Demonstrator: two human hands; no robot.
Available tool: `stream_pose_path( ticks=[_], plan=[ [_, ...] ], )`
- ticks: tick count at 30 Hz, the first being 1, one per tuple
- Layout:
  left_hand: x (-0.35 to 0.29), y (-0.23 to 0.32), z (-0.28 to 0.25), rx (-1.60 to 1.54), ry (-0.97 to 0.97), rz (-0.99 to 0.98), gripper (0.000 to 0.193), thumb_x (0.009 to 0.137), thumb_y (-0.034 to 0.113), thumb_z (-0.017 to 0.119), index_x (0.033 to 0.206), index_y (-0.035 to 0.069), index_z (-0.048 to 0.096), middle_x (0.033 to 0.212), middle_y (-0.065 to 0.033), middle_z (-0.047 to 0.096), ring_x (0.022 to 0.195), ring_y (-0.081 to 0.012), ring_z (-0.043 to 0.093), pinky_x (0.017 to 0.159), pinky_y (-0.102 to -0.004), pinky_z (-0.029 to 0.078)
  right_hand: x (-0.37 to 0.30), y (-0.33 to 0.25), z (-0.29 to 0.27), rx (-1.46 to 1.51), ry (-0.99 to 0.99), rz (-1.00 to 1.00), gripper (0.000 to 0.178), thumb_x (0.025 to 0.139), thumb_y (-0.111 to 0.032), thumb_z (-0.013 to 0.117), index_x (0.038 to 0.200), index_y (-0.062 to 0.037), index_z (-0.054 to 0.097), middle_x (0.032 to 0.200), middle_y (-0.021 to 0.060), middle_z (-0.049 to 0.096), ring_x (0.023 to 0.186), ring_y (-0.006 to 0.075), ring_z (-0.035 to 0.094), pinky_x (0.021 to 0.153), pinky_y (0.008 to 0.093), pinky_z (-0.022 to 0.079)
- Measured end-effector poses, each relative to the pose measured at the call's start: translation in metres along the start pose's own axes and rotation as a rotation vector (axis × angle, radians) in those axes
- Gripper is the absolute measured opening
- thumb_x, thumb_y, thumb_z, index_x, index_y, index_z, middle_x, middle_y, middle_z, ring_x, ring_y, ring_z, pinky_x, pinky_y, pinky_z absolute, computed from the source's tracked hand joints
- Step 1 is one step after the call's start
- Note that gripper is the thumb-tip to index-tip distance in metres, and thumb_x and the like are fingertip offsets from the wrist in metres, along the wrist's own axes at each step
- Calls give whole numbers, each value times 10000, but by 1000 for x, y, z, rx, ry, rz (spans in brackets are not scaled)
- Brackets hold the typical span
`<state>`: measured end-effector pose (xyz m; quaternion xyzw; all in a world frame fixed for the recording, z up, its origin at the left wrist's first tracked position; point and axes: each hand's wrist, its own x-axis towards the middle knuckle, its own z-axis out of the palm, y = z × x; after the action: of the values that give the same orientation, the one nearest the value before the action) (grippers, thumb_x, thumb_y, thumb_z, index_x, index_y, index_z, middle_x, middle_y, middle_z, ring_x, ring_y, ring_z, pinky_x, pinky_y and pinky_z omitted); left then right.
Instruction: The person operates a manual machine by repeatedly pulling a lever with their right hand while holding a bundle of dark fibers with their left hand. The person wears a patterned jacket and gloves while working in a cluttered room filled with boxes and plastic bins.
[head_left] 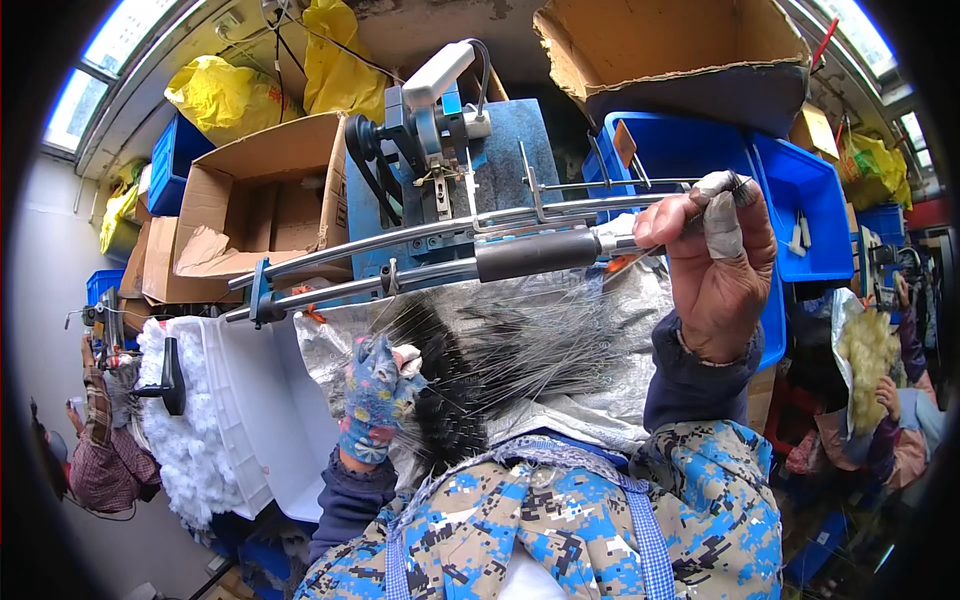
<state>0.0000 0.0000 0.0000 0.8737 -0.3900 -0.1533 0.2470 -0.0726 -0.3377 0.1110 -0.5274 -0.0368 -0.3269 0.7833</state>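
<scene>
My right hand (pixel 715 255), with white wraps on its fingertips, is raised at the right end of a metal rail (pixel 430 272). Its fingers are pinched on a small dark tuft (pixel 742 188). Beside it, a dark grey cylinder (pixel 535 254) sits on the rail. My left hand (pixel 372 400), in a blue floral glove, is curled closed at the left edge of a dark bundle of long thin strands (pixel 435 375); what it holds, if anything, is hidden. The bundle lies over a silver sheet (pixel 625 370) on my lap, its fine pale ends spreading right.
A blue machine (pixel 520 140) with a belt stands behind the rail. Cardboard boxes (pixel 300 170) (pixel 680 60) and a blue bin (pixel 800 210) flank it. At the left, a white tub (pixel 270 410) stands beside white fluff (pixel 180 420). Other people (pixel 110 465) work on both sides.
</scene>
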Motion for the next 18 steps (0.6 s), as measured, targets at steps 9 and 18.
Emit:
stream_pose_path(
  ticks=[9, 18],
  plan=[
    [4, 4, -12, 395, -175, -33, 577, 700, 267, 676, 1189, 16, 499, 1189, -231, 498, 1118, -419, 455, 981, -531, 316, 67, 125, 5, -1619, -492, -93, 120, 763, -70, 530, 846, -55, 615, 876, 151, 570, 843, 301, 564, 709, 393, 465],
    [0, 1, -29, -50, -213, -29, 254, 685, 85, 661, 935, 62, 622, 968, -100, 609, 876, -312, 573, 759, -386, 452, 74, 162, 7, -1756, -523, -75, 137, 774, -113, 510, 841, -72, 622, 926, 129, 578, 895, 303, 548, 720, 423, 451]
  ],
)
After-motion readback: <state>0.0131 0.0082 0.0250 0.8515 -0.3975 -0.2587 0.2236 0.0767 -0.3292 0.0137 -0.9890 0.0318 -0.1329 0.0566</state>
